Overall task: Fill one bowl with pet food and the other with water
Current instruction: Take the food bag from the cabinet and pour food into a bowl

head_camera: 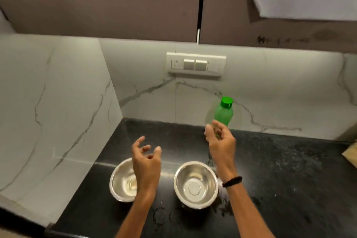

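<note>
Two steel bowls stand side by side on the black counter (280, 170). The left bowl (122, 181) is partly hidden by my left forearm; the right bowl (196, 184) holds nothing visible. A green plastic bottle (224, 112) with a green cap stands upright by the back wall. My right hand (220, 141) hovers just in front of the bottle's lower part, fingers apart, holding nothing. My left hand (146, 158) floats above the left bowl, fingers loosely curled and apart, holding nothing.
A marble wall closes the counter on the left and behind. A switch and socket panel (196, 64) sits on the back wall, under brown cabinets. A brownish packet's edge (350, 154) shows at the far right of the counter.
</note>
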